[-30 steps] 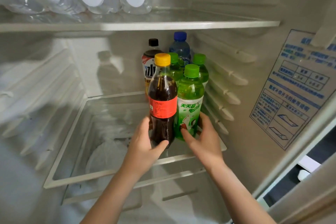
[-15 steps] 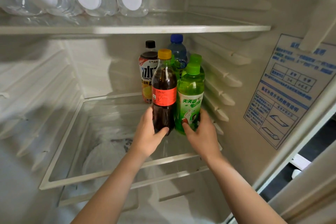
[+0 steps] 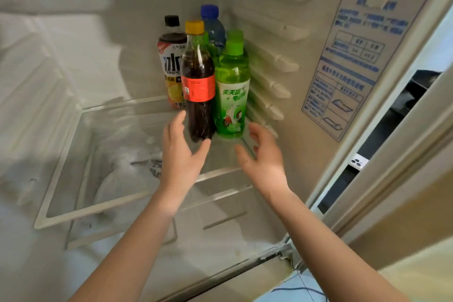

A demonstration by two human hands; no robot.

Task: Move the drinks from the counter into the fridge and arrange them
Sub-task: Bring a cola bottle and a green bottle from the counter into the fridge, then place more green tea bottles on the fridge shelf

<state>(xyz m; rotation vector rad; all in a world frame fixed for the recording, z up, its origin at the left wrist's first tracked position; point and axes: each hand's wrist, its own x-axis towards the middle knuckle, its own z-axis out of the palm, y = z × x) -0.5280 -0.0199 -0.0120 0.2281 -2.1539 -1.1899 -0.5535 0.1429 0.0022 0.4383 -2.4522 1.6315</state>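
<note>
Grip: left hand [image 3: 179, 154], right hand [image 3: 263, 157] spread, empty | cola bottle [image 3: 198, 86], green bottle [image 3: 231, 91] shelved upright | drinks left outside: cannot tell

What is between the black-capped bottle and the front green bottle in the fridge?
In the head view, the dark cola bottle with the yellow cap stands between the black-capped bottle and the front green bottle.

Glossy clear plastic cola bottle [image 3: 198, 86] and green bottle [image 3: 231, 86] — printed film labels — on a smooth glass shelf [image 3: 117, 142].
</note>
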